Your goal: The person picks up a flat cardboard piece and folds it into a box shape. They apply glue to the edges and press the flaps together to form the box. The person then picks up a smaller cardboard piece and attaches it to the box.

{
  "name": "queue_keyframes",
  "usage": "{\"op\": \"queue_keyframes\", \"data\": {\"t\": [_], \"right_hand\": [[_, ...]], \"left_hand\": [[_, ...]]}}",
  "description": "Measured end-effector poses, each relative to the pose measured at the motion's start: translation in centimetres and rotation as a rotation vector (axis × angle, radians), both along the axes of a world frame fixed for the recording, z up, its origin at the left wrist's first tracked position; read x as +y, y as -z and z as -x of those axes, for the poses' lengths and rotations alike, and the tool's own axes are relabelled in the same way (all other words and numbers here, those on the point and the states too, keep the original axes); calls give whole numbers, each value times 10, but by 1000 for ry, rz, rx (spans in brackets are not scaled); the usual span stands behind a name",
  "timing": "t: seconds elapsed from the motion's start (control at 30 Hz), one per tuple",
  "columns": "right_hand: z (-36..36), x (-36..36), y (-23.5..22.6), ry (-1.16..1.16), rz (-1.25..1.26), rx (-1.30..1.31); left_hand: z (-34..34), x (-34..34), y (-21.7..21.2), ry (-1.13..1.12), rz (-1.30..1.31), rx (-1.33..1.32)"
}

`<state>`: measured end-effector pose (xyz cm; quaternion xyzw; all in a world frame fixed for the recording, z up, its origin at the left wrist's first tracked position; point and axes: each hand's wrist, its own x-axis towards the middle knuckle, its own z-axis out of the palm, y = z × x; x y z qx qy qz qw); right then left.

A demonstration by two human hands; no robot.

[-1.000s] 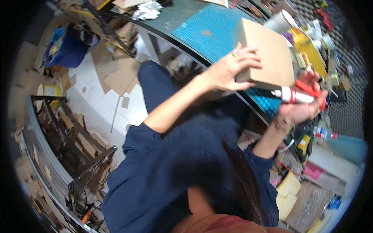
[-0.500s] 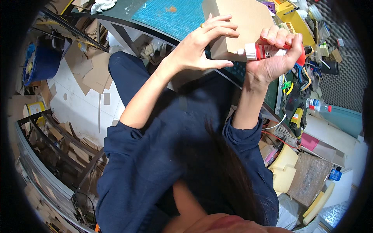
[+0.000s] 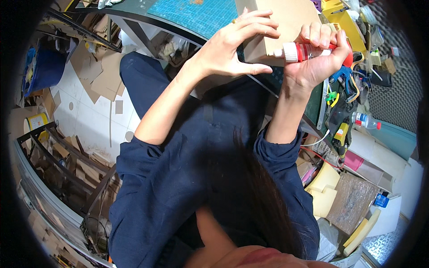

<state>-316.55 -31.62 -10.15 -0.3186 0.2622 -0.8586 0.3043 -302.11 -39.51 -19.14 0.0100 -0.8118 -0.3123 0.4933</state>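
- Box [image 3: 292,22]: tan, plain-faced, positioned at the near edge of the table [image 3: 134,8], beside the blue gridded cutting mat [image 3: 192,15]; one broad face and a shaded side face are visible from here
- Bottle [image 3: 307,52]: red and white, with a ribbed white cap; lies crosswise in the right hand [image 3: 315,67], nozzle directed to the person's left
- Right hand: palm turned up, fingers curled around the bottle, thumb raised at its far end; grip closed on the bottle body
- Nozzle [image 3: 278,53]: in front of the shaded side face of the box; I cannot tell whether it touches
- Left hand [image 3: 225,51]: fingers extended and spread wide from the thumb, forming a broad C; nothing is gripped
- Left fingers: alongside the left part of the box, their tips in front of its surface; contact cannot be confirmed
- Left thumb [image 3: 254,69]: extended toward the right hand, below the lower edge of the box
- Yellow tray [image 3: 344,24]: on the table, beyond the right hand, with small articles about it
- Clear plastic bottle [image 3: 365,120]: lying on its side to the right, red cap outward
- Floor [image 3: 85,100]: white tiles, with cardboard sheets [image 3: 107,82] and a blue bin [image 3: 47,71] at the person's left
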Motion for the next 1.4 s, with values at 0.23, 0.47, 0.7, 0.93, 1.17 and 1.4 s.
{"op": "queue_keyframes", "data": {"t": [0.23, 0.47, 0.7, 0.93, 1.17, 1.4], "right_hand": [[-8, -6, 2, 33, 46, 46], [5, -4, 4, -51, 23, 39], [16, -3, 10, -163, 46, 77], [-2, 30, -5, -26, -70, -530], [-27, 66, -28, -380, -300, -814], [-9, 82, -6, -563, 33, -607]], "left_hand": [[1, 0, 2, -2, -11, 48], [-1, 3, -6, 44, -74, 85], [-3, 1, -2, 85, -78, -19], [9, 23, -23, -53, 29, 154], [17, 63, -74, 217, -130, 219], [21, 82, -78, 20, -116, 280]]}}
